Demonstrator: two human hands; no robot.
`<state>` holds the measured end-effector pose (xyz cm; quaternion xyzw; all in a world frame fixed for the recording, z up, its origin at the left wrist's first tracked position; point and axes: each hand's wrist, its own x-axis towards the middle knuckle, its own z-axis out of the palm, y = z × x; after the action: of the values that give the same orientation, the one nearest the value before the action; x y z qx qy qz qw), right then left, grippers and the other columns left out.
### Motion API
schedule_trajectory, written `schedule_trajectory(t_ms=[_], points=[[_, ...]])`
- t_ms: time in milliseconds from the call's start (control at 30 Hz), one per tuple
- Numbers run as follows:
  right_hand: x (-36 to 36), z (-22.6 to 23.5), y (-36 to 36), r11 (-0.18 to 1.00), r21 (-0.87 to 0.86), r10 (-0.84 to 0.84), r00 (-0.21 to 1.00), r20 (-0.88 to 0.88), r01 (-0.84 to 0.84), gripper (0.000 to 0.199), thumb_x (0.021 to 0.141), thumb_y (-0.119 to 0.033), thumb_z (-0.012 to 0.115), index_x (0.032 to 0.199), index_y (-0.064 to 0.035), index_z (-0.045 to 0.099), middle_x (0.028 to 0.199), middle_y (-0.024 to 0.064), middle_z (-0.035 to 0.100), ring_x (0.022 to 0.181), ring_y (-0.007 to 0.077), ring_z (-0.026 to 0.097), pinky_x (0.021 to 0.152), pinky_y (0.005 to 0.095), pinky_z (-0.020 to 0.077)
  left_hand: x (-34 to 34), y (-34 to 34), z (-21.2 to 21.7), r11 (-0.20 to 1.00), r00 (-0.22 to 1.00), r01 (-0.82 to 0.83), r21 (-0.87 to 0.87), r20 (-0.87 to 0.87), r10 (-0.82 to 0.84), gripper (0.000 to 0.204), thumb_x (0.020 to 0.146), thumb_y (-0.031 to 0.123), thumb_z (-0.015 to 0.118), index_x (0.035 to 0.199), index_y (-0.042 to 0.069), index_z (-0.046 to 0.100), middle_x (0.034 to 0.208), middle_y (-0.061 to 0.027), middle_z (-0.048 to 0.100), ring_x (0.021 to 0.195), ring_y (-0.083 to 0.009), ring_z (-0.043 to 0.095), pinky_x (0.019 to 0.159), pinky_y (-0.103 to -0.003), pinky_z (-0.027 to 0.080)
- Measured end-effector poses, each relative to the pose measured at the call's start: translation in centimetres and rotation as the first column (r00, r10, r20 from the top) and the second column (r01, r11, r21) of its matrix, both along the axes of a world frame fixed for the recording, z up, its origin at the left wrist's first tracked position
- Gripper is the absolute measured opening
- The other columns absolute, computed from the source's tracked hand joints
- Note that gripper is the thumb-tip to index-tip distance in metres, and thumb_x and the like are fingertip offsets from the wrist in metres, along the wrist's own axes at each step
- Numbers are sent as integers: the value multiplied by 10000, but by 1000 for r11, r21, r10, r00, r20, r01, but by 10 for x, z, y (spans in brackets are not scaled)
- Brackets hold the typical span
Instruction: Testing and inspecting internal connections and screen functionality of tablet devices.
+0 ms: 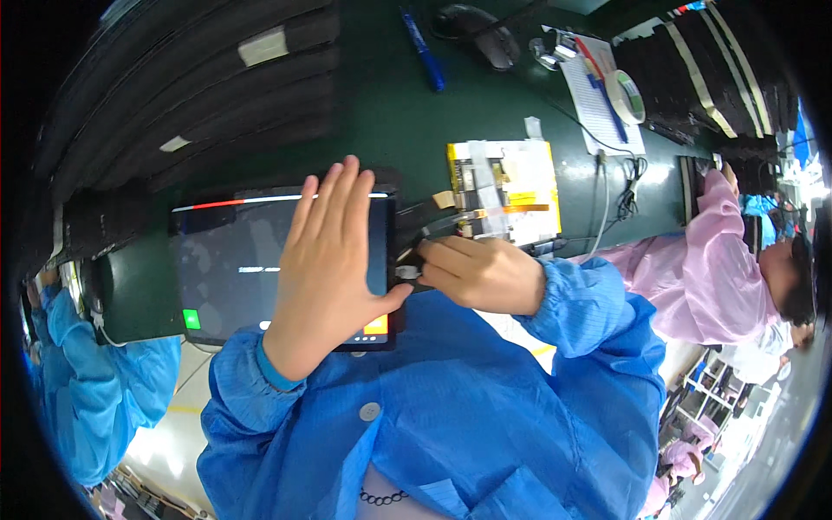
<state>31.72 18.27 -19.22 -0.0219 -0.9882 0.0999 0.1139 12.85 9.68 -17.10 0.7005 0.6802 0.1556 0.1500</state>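
My left hand (329, 260) lies flat across the lit screen of a tablet-like display (230, 247), fingers stretched out and thumb toward its right edge. Just beside that edge, the fingers of my right hand (485, 273) are pinched together. A small whitish piece (407, 272), perhaps a plug, shows by their tips; what they grip is mostly hidden. Beyond the right hand sits an exposed electronic assembly (542, 182) with a yellow border, clear tape and an orange flex strip (527, 208). A dark strip runs from it toward the display.
On the dark green bench (381, 104) lie a blue pen (423, 52), a computer mouse (490, 42), a tape roll (626, 95), a written sheet (598, 108) and cables (631, 186). Black stacked trays (199, 78) stand far left. Co-workers sit either side, one in a pink sleeve (676, 277).
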Motion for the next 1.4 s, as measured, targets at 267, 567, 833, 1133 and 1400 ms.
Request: schedule_trajectory(t_ms=[267, 567, 833, 1133, 1400], points=[[9, -4, 2, 999, -35, -5, 998, -63, 3, 114, 675, -108, 607, 763, -35, 598, 968, 80, 597, 813, 152, 610, 545, 239, 521, -3, 2, -1, 999, 998, 19, -47, -56, -22, 1010, 585, 370, 807, 1355, -21, 284, 1416, -210, 291, 1344, -302, 258, 1135, -414, 121], [60, 52, 77, 474, -446, -870, 481, -107, 759, 263, 900, -185, 453, 698, -62, 568, 638, 33, 576, 554, 97, 464, 519, 256, 356, -29, -21, 18, 980, 998, -54, 192, 39, 47, 865, 756, 416, 634, 1386, -25, 238, 1438, -182, 280, 1339, -333, 262, 1115, -460, 127], [126, 15, 171, 317, -776, -835, 548, 44, 546, 453, 941, -298, 486, 1283, -3, 449, 1224, 177, 532, 967, 217, 622, 815, 265, 482, -108, -119, -20, 636, 679, -725, 263, 425, 598, 571, 724, 193, 460, 1264, 9, 469, 1320, -150, 461, 1289, -283, 351, 1107, -418, 164], [191, -35, 115, 326, 195, -943, 334, -8, 925, 184, 883, -179, 534, 955, -14, 498, 906, 165, 578, 826, 374, 561, 694, 415, 446, -119, -139, -35, 641, 722, -680, 357, 478, 500, 517, 780, 169, 467, 1281, 42, 453, 1329, -146, 457, 1292, -300, 352, 1101, -450, 180], [155, -21, 103, 394, -89, -912, 401, 85, 915, 144, 885, -140, 541, 958, -16, 536, 764, 146, 613, 665, 262, 598, 603, 343, 454, -100, -137, -31, 704, 842, -538, 463, 252, 477, 406, 876, 316, 480, 1174, 46, 534, 1262, -143, 523, 1226, -322, 436, 1088, -490, 187]])
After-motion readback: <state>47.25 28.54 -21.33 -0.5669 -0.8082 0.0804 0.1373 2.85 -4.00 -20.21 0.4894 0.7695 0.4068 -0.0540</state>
